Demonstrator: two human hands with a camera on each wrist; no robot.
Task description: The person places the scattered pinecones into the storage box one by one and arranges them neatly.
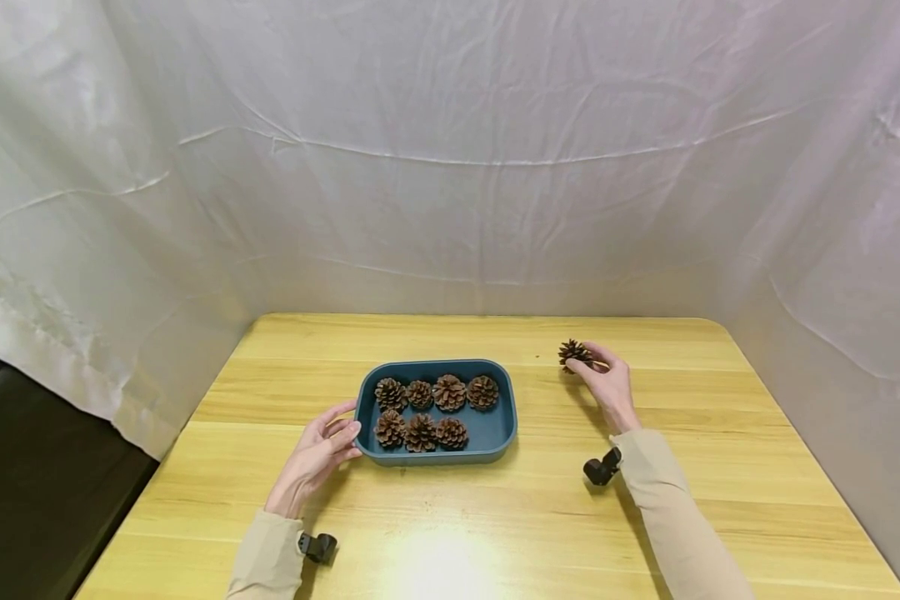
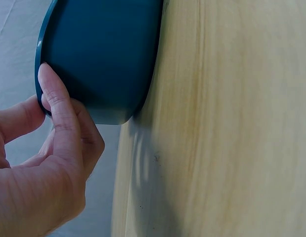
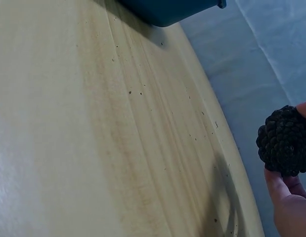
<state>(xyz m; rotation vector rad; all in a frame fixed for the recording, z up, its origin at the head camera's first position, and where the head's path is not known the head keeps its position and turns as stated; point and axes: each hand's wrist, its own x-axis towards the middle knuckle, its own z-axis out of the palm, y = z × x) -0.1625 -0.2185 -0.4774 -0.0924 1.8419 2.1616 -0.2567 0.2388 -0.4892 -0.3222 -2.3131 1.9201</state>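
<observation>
A dark teal tray (image 1: 487,454) with rounded corners lies on the wooden table, several brown pine cones (image 1: 421,432) in two rows inside it. At the tray's left end, my left hand (image 1: 321,450) pinches the rim between thumb and fingers, as the left wrist view also shows. To the right of the tray, my right hand (image 1: 607,385) holds one pine cone (image 1: 573,354) by its sides, between thumb and fingers. In the right wrist view this held pine cone (image 3: 285,141) appears above the table, its shadow falling on the wood.
The light wooden table (image 1: 720,467) has rounded far corners. White cloth curtains (image 1: 480,167) hang behind it and on both sides. Small dark specks dot the wood near the right hand. Something black (image 1: 37,467) lies beyond the table's left edge.
</observation>
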